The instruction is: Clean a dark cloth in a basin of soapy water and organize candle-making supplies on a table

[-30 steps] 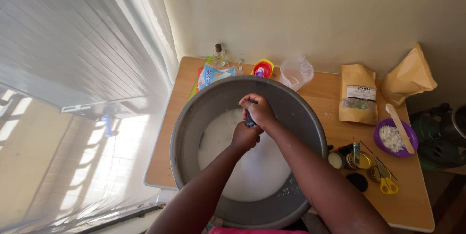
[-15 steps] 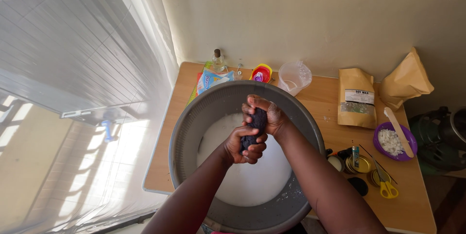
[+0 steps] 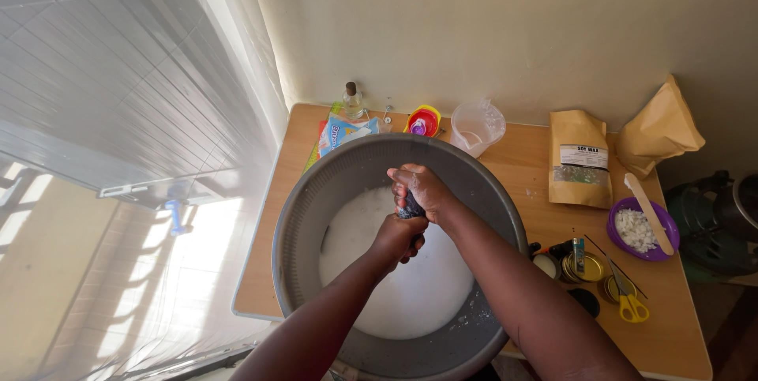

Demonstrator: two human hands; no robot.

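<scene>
**Dark cloth wrung over a basin of suds**

Both hands were closed around a small dark cloth (image 3: 410,207), held above the foam: the right hand (image 3: 422,189) was clamped on its upper end and the left hand (image 3: 397,236) on the lower end, the two fists touching. The cloth was kept over the middle of a large grey basin (image 3: 316,199), which was filled with white soapy water (image 3: 403,286) and was set on a wooden table (image 3: 537,172).

Behind the basin were placed a small corked bottle (image 3: 352,100), a blue packet (image 3: 344,133), a clear plastic jug (image 3: 474,127) and two brown paper pouches (image 3: 581,157). To the right were seen a purple bowl of white chips (image 3: 641,228) with a wooden stick across it, some small tins (image 3: 582,267) and yellow-handled scissors (image 3: 629,300).

Trouble could be judged likely from splashing — a hard twist might send suds over the rim onto the paper pouches or the bowl. The basin was seen to overhang the near edge of the table, so a downward press could tip it.
</scene>
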